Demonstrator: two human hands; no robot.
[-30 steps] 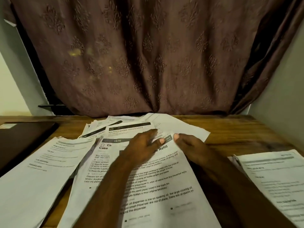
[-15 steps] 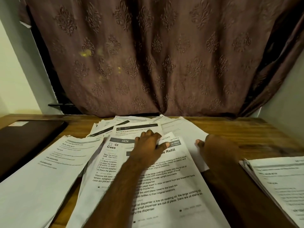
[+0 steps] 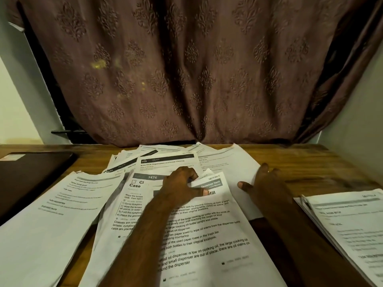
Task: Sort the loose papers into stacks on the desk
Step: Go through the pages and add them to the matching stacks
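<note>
Loose printed papers (image 3: 172,160) lie fanned across the middle of the wooden desk (image 3: 310,162). On top, nearest me, is a sheet about an oil dispenser refill (image 3: 209,241). My left hand (image 3: 182,184) pinches that sheet's top edge, with the fingers tucked behind and the thumb on the front, and the edge curls up. My right hand (image 3: 267,183) rests flat, fingers spread, on a plain white sheet (image 3: 234,164) just to the right. A sorted stack (image 3: 51,216) sits at the left and another stack (image 3: 350,228) at the right.
A dark closed laptop or folder (image 3: 31,179) lies at the desk's far left. A brown patterned curtain (image 3: 186,79) hangs right behind the desk. A wall (image 3: 356,121) borders the right side. Bare wood shows at the back right.
My right hand has slid to the right, away from the left hand, onto the plain sheet. My left hand has curled around the refill sheet's top edge, which now bends up.
</note>
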